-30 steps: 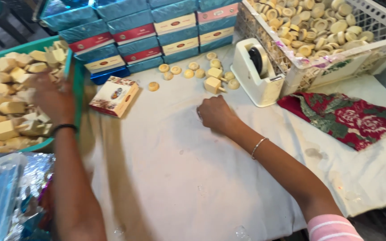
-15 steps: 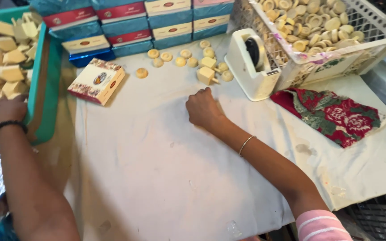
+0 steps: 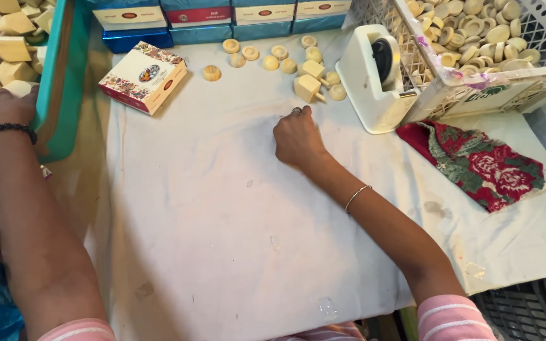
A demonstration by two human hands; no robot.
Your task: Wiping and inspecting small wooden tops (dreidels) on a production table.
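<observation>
Teal tray [image 3: 64, 82] filled with cream blocks [image 3: 7, 50], left hand [image 3: 4, 110] resting there, grip unclear; white basket [image 3: 475, 95] packed with discs [image 3: 475, 25]; right hand [image 3: 297, 136] curled empty on white cloth [image 3: 222, 240]

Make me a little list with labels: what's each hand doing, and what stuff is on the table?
left hand: reaching into the teal bin of pale blocks
right hand: resting on the white cloth, holding nothing
near right hand: cube, round pieces
box: patterned, lying flat
tape dispenser: white, beside the basket
red cloth: flowery, at the right
</observation>
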